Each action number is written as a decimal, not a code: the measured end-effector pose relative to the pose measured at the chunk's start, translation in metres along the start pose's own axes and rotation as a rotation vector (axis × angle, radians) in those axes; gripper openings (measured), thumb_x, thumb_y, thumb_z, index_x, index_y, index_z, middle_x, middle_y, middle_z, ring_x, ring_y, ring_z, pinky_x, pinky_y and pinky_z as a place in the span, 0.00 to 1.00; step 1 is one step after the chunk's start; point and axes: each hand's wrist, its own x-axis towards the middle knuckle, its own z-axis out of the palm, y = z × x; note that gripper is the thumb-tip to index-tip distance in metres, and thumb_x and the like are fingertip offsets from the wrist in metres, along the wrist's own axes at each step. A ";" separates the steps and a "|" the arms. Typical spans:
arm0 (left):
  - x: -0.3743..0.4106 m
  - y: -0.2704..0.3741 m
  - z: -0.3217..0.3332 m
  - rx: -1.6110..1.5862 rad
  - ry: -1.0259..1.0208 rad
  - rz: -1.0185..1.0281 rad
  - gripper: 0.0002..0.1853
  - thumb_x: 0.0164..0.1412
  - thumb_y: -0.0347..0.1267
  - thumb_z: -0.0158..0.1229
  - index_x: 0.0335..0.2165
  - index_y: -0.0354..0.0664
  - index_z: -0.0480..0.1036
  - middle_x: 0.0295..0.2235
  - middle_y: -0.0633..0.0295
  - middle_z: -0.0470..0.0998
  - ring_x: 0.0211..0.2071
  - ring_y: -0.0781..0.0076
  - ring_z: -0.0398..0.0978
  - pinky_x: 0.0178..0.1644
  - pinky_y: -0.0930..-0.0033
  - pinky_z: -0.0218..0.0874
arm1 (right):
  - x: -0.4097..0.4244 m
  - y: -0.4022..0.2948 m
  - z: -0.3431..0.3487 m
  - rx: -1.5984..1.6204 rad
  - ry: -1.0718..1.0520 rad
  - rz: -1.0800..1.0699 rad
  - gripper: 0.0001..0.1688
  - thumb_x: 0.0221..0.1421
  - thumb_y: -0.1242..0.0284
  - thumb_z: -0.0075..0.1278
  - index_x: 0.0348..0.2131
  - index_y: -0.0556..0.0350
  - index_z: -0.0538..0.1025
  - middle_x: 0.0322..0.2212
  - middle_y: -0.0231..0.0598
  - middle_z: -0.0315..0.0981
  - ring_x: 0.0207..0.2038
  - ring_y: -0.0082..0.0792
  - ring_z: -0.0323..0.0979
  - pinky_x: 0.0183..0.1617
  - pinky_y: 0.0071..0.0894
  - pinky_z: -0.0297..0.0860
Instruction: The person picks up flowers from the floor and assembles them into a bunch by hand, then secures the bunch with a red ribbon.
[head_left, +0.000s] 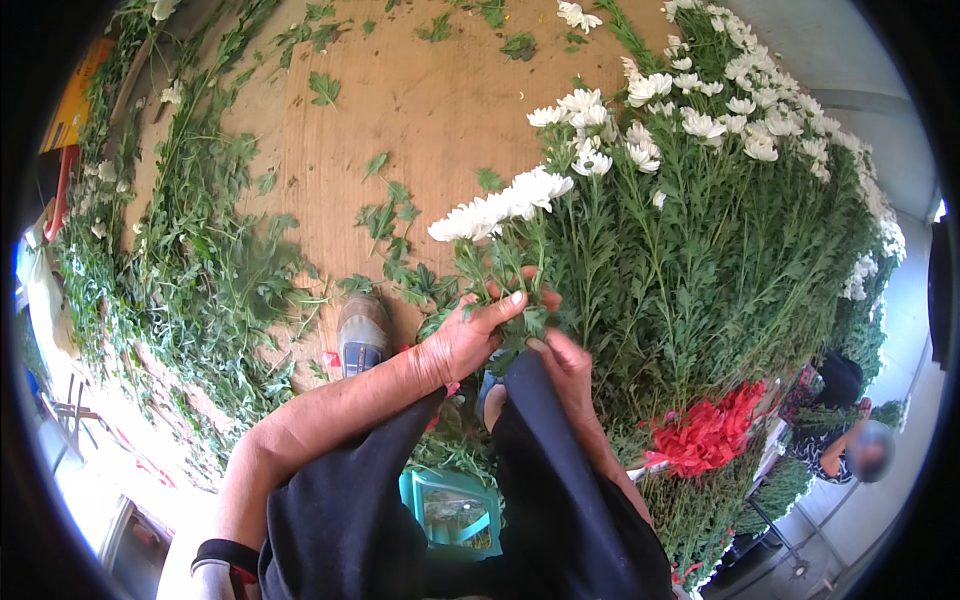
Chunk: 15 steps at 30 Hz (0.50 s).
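My left hand (472, 330) is wrapped around the upper stems of a small bunch of white chrysanthemums (502, 206), its thumb lying across the front. The flower heads line up in a slanting row above it. Just below, my right hand (566, 364) pinches the leafy lower part of the bunch near my knee; its fingertips are partly hidden. Beside it on the right lies a large pile of white chrysanthemums (660, 247) with long green stems. A heap of red ribbon strips (705, 431) rests on the stems' lower ends.
Stripped leaves and stems (217, 262) cover the floor at left. A brown board (420, 112) with scattered leaves lies ahead. My shoe (363, 334) stands on it. A teal plastic stool (457, 551) is between my legs. Another person (832, 454) is at far right among more flowers.
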 end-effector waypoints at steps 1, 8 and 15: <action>0.001 -0.003 0.003 0.004 0.000 0.003 0.27 0.66 0.39 0.54 0.59 0.40 0.61 0.53 0.49 0.72 0.54 0.57 0.69 0.61 0.56 0.57 | 0.000 0.008 -0.004 0.004 -0.004 0.003 0.06 0.58 0.77 0.51 0.37 0.62 0.75 0.26 0.27 0.71 0.30 0.14 0.65 0.33 0.20 0.65; -0.001 -0.008 0.003 0.020 0.172 0.041 0.19 0.66 0.35 0.51 0.51 0.34 0.69 0.47 0.51 0.76 0.48 0.61 0.75 0.56 0.58 0.64 | -0.006 0.006 0.002 0.337 0.078 0.152 0.06 0.59 0.76 0.50 0.35 0.61 0.76 0.28 0.24 0.73 0.31 0.14 0.68 0.35 0.20 0.66; -0.001 -0.001 -0.003 0.057 0.222 -0.036 0.15 0.67 0.37 0.51 0.43 0.34 0.71 0.39 0.51 0.78 0.40 0.61 0.79 0.48 0.59 0.71 | -0.007 0.035 0.002 -0.266 0.113 -0.192 0.10 0.53 0.74 0.53 0.37 0.56 0.77 0.29 0.39 0.76 0.31 0.29 0.73 0.35 0.26 0.69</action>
